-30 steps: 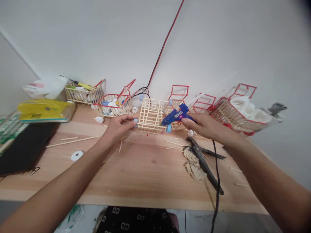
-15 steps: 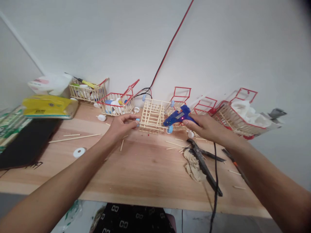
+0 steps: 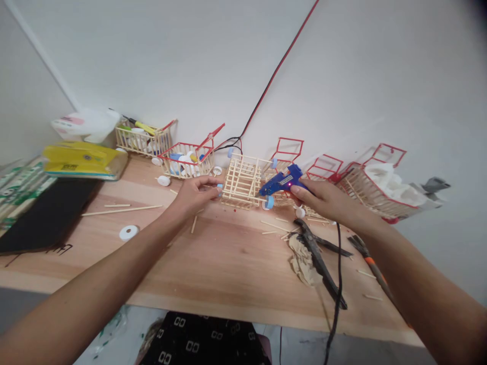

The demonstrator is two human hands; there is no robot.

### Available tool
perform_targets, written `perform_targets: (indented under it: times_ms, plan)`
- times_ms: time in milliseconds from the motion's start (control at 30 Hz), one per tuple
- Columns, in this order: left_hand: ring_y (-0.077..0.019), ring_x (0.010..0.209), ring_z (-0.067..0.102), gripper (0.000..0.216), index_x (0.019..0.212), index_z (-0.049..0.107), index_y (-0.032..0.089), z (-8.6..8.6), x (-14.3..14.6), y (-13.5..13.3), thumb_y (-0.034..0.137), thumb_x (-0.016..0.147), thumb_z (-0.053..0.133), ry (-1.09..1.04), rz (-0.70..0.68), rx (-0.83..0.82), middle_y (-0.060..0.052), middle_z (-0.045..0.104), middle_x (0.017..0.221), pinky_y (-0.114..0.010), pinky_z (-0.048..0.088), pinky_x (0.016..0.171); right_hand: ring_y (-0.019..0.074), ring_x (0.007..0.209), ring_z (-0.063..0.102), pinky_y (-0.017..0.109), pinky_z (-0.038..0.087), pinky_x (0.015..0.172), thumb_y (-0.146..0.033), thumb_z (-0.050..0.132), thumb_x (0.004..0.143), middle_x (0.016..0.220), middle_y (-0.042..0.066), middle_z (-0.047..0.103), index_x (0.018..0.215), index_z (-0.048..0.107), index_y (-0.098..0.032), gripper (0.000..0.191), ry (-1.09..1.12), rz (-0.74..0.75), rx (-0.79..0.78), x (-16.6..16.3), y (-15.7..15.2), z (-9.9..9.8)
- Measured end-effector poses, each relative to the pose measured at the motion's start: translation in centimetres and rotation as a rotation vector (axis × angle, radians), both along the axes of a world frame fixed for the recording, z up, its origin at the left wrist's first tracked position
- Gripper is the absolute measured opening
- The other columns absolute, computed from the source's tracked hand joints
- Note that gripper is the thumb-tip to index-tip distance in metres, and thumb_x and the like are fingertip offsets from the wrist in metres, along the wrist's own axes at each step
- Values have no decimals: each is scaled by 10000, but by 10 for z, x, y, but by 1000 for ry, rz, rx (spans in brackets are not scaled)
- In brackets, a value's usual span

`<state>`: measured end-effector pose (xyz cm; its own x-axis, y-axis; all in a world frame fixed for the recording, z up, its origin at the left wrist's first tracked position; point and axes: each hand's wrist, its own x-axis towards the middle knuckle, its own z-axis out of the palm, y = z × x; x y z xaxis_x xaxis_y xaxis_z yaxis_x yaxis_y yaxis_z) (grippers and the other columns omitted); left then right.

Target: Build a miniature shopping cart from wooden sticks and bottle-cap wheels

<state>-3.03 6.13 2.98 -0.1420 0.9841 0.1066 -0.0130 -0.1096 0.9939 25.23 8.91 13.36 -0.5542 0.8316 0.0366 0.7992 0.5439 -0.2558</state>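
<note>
A small cart of thin wooden sticks point(image 3: 241, 181) lies upside down on the table, its light blue bottle-cap wheels up. My left hand point(image 3: 201, 191) pinches the blue cap wheel point(image 3: 219, 189) at the cart's near left corner. In my right hand point(image 3: 317, 195) is a blue hot glue gun point(image 3: 283, 181) with a small red light glowing. Its nozzle points left, at the cart's right side close to the near right wheel point(image 3: 269, 202). Whether the nozzle touches the sticks I cannot tell. The fingers round the handle are partly hidden.
Stick carts with red trim stand along the wall, one holding caps point(image 3: 186, 161), another white tissue point(image 3: 386, 181). Black-handled pliers point(image 3: 321, 266) and crumpled paper point(image 3: 303, 261) lie front right. The glue gun's black cord point(image 3: 338, 284) hangs over the edge. Left are a black board point(image 3: 51, 213) and yellow pack point(image 3: 81, 161).
The view has shifted slightly, so most things appear a little further right. My hands keep the same hold on the cart wheel and the glue gun.
</note>
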Motion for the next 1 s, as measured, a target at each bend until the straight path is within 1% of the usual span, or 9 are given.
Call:
perform_targets:
  times_ms: [167, 367, 567, 700, 833, 933, 1000]
  plan:
    - [-142, 664, 638, 366, 928, 723, 128, -1, -1, 1, 338, 631, 763, 6, -4, 10, -54, 713, 836, -296, 528, 705, 191, 638, 570, 283, 404, 585, -629, 313, 898, 673, 53, 613, 716, 535, -203, 513, 11, 0, 4, -1, -1, 3]
    - [-139, 663, 644, 354, 944, 729, 137, -2, -1, 2, 333, 649, 750, 20, 0, 14, -57, 718, 846, -298, 534, 710, 186, 604, 554, 282, 387, 562, -619, 316, 898, 652, 54, 606, 699, 517, -206, 501, -4, -6, 48, 0, 3, -1]
    - [-139, 657, 640, 351, 930, 728, 135, -2, -1, 2, 331, 641, 756, 11, -4, 10, -53, 715, 829, -292, 529, 702, 196, 617, 550, 290, 376, 572, -594, 317, 899, 653, 55, 579, 701, 492, -204, 471, -41, -7, 58, 1, 3, -2]
    - [-144, 661, 645, 358, 933, 729, 141, -1, 0, 1, 337, 636, 761, 8, 2, -1, -51, 717, 837, -298, 531, 712, 216, 662, 557, 300, 374, 591, -574, 316, 904, 683, 65, 579, 734, 494, -203, 445, -56, -6, 55, 1, 2, -1]
    - [-148, 664, 650, 355, 935, 733, 142, 1, 0, -1, 331, 636, 762, -9, 7, 4, -58, 721, 851, -301, 534, 711, 214, 657, 551, 300, 371, 590, -561, 319, 912, 691, 65, 576, 754, 507, -197, 439, -59, -7, 54, 2, 2, -2]
    - [-141, 647, 642, 350, 934, 737, 144, 3, 1, -2, 325, 635, 761, 6, 19, 3, -46, 718, 822, -289, 527, 700, 208, 675, 556, 294, 386, 602, -561, 330, 918, 705, 60, 589, 767, 527, -191, 446, -16, -2, 33, 5, 3, -5]
    - [-142, 641, 639, 358, 936, 738, 146, 4, 1, -3, 330, 629, 764, 21, 23, -6, -41, 718, 802, -283, 520, 686, 195, 690, 553, 284, 400, 619, -567, 342, 923, 710, 45, 588, 758, 523, -195, 445, 64, 13, 39, 10, 3, -9]
